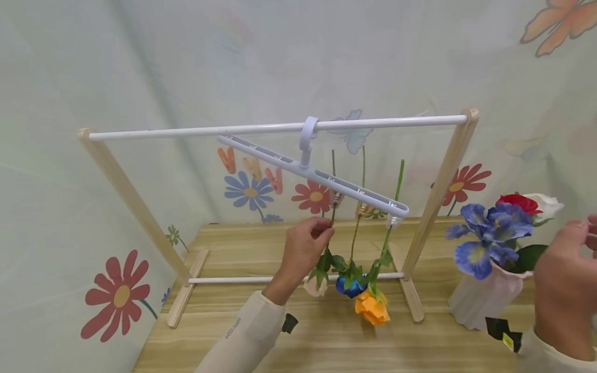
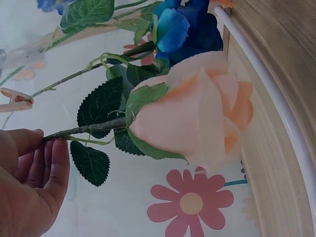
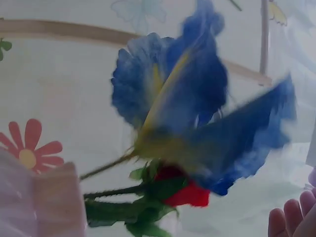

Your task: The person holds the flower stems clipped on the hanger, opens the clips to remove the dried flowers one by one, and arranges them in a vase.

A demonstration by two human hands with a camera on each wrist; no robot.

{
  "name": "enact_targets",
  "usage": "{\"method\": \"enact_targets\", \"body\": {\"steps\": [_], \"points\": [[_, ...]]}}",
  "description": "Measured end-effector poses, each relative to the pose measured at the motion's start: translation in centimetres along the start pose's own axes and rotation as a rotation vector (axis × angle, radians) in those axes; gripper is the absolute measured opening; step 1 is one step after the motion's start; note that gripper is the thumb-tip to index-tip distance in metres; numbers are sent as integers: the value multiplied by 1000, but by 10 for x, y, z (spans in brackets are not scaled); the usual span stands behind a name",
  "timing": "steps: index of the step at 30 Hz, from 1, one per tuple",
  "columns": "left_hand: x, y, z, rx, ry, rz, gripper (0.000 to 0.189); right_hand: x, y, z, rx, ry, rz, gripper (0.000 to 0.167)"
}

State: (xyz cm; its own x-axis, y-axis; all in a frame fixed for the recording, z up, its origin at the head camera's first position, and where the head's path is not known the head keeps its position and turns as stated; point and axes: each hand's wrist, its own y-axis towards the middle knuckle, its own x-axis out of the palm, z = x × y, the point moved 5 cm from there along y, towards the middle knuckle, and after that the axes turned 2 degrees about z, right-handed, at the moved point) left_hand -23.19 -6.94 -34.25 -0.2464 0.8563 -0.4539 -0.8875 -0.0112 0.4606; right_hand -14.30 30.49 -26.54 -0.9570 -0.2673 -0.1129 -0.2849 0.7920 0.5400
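Note:
My left hand [image 1: 305,246] pinches the stem of a peach rose [image 2: 182,118] between thumb and fingers. That rose hangs head down from a clip on a pale lilac hanger [image 1: 305,165], which tilts down to the right. Beside it a blue rose [image 1: 351,285] and an orange rose [image 1: 371,306] hang upside down from clips too. At the right edge of the head view my right hand [image 1: 566,280] is beside a white vase [image 1: 487,295], its fingers partly cut off and holding nothing visible. A blue iris [image 3: 177,103] fills much of the right wrist view, blurred.
The hanger hooks over the white top bar [image 1: 186,132] of a wooden rack [image 1: 132,207] on a wood-grain table [image 1: 233,331]. Several coloured clips [image 1: 274,180] hang from its left half. A red rose [image 1: 520,203] and a white flower [image 1: 545,205] also stand in the vase.

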Motion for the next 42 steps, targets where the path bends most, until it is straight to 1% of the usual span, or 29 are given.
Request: {"method": "enact_targets", "body": {"steps": [1,4,5,6,8,10,13,15,17,20,22,25,29,31,34,39,42], "points": [[0,0,0,-1,-1,-1,17,0,-3,-5,-43,28,-11,37],[-1,-1,0,-9,-8,-8,17,3,-14,-20,-122,156,-43,32],[-1,-1,0,-11,-7,-9,16,5,-18,-24,-150,177,-52,32],[-1,-1,0,-15,-4,-10,15,7,-23,-28,-169,209,-57,30],[0,-2,1,-20,0,-10,14,13,-32,-35,-176,250,-75,27],[0,-2,1,-25,5,-11,14,20,-42,-39,-202,287,-106,26],[1,-3,1,-36,8,-15,14,33,-60,-43,-233,312,-199,25],[1,-3,1,-38,10,-19,14,42,-71,-46,-270,333,-261,25],[1,-4,1,-42,11,-20,14,51,-83,-50,-305,318,-319,25],[1,-4,1,-42,12,-19,15,63,-99,-56,-339,325,-400,23],[1,-3,1,-39,10,-16,15,70,-110,-60,-344,322,-460,22],[0,-3,2,-32,3,-15,14,82,-125,-66,-344,346,-550,23],[0,-3,3,-35,-3,-19,14,97,-142,-74,-356,360,-645,25],[0,-3,3,-35,-2,-18,15,105,-149,-78,-364,346,-676,26],[0,-4,5,-33,1,-13,15,115,-160,-83,-346,349,-723,28],[1,-5,6,-37,1,-7,14,128,-174,-91,-266,378,-800,35],[1,-5,7,-32,5,-2,14,133,-180,-96,-239,385,-807,36]]}}
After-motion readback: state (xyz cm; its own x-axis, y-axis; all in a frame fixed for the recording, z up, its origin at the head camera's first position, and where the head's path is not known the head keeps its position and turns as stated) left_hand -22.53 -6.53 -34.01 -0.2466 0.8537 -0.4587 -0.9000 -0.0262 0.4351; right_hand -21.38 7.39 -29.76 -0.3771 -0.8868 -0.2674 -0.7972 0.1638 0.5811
